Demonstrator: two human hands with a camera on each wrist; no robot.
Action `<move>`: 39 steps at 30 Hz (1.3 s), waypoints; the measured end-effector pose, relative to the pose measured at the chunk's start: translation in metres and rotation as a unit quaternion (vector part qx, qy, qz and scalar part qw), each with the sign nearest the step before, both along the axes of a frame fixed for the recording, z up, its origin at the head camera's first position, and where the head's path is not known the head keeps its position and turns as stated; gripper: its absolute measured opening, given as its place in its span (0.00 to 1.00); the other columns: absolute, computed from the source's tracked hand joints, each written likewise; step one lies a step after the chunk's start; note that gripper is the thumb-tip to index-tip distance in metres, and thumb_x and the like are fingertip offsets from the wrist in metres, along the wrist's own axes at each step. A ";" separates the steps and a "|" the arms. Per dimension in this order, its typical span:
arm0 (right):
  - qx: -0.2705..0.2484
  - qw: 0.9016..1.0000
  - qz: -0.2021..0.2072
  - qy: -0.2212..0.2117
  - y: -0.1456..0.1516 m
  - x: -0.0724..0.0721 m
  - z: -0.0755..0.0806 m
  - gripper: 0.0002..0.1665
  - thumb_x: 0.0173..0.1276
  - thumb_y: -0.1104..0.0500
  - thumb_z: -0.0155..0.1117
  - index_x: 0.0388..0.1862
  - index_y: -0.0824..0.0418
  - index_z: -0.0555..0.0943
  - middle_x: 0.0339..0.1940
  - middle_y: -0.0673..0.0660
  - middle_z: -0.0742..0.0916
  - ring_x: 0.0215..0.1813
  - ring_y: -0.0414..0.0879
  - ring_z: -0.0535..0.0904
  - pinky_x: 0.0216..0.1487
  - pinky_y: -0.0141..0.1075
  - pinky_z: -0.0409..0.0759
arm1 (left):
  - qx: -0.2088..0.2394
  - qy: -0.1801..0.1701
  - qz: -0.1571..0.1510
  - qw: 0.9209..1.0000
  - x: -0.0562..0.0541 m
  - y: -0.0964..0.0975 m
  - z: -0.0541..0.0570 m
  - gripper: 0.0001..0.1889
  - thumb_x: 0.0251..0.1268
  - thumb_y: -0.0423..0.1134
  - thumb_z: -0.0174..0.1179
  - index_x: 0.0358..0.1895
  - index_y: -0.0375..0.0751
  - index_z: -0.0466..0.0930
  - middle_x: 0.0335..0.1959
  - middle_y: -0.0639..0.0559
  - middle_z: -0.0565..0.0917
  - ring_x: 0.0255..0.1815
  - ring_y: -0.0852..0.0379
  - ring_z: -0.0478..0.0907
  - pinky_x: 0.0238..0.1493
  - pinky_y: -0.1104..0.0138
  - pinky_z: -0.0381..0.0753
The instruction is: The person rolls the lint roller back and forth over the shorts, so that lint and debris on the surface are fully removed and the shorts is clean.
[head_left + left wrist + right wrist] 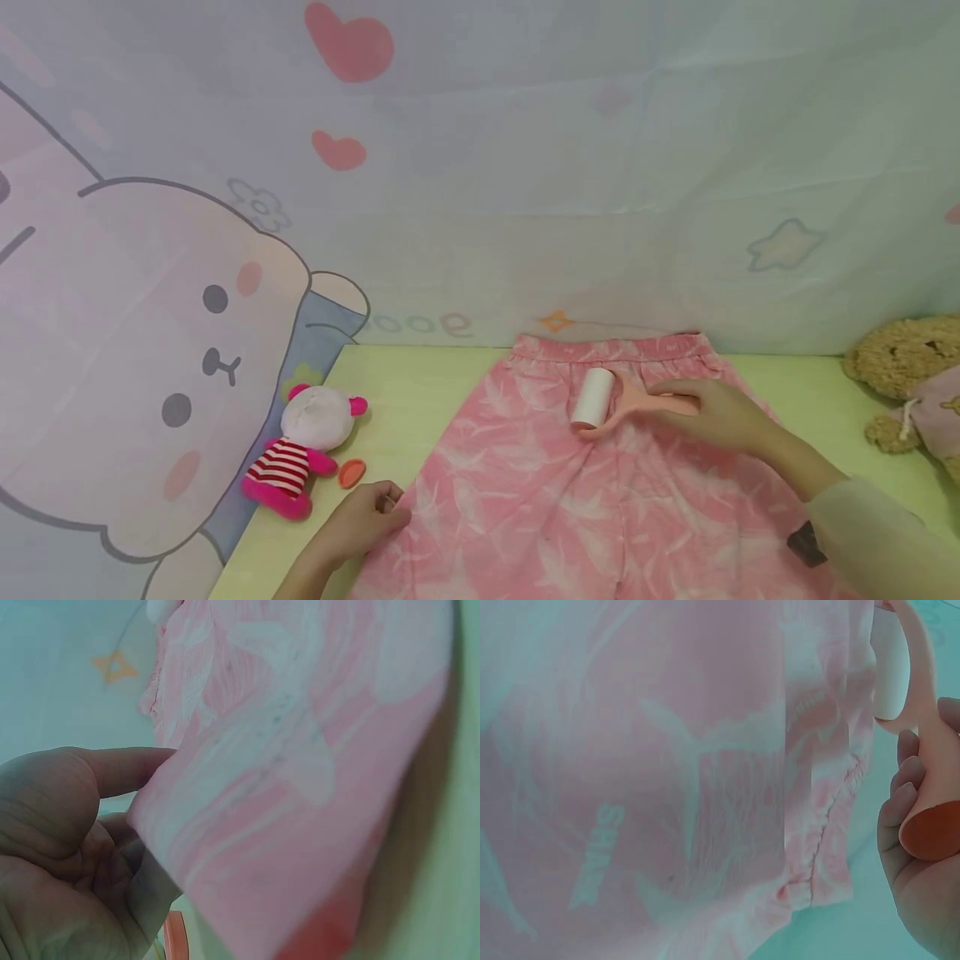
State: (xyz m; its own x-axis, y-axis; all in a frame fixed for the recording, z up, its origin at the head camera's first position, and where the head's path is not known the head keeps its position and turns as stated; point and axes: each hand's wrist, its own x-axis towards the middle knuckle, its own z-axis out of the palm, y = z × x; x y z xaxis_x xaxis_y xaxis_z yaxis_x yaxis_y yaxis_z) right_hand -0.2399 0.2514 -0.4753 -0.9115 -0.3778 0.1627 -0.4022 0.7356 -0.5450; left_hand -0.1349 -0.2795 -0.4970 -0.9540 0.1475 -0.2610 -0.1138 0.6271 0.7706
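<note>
Pink shorts (pixel 525 500) with a white leaf-like print and a gathered waistband lie spread out before me. My right hand (pixel 723 417) grips the peach handle of a lint roller (pixel 595 398), whose white roll lies over the shorts just below the waistband. In the right wrist view, fingers (pixel 907 769) curl round that handle (pixel 937 757). At the left side edge of the shorts, my left hand (pixel 371 517) pinches the fabric. The left wrist view shows the pinched edge of the shorts (pixel 262 802) lifted between thumb and fingers.
A plush toy (pixel 300 450) in a red-striped top lies left on the pale green table (pixel 405 392), beside a small orange oval piece (pixel 352 473). A brown teddy bear (pixel 900 358) sits at the right edge. A printed cloth backdrop (pixel 525 167) hangs behind.
</note>
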 end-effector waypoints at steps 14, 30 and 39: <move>0.016 1.000 -0.003 -0.010 0.027 0.007 0.010 0.26 0.69 0.41 0.73 0.59 0.53 0.87 0.49 0.51 0.90 0.43 0.44 0.83 0.43 0.47 0.80 | 0.008 0.000 -0.005 1.000 0.000 0.000 0.002 0.08 0.64 0.36 0.69 0.40 0.38 0.82 0.27 0.52 0.78 0.29 0.56 0.74 0.28 0.67 0.72; -0.014 1.000 0.014 -0.005 0.010 -0.012 -0.005 0.24 0.68 0.44 0.74 0.59 0.52 0.88 0.46 0.47 0.91 0.35 0.38 0.81 0.39 0.39 0.79 | 0.009 0.001 -0.002 1.000 0.000 0.001 0.002 0.07 0.64 0.36 0.69 0.40 0.38 0.82 0.27 0.52 0.78 0.30 0.55 0.74 0.28 0.67 0.72; -0.028 0.999 0.014 -0.024 -0.023 -0.021 -0.004 0.27 0.71 0.39 0.70 0.62 0.51 0.86 0.55 0.55 0.89 0.38 0.43 0.80 0.37 0.40 0.75 | 0.004 -0.004 -0.001 1.000 0.000 0.002 0.003 0.08 0.64 0.37 0.69 0.40 0.39 0.81 0.27 0.52 0.78 0.31 0.54 0.74 0.29 0.67 0.72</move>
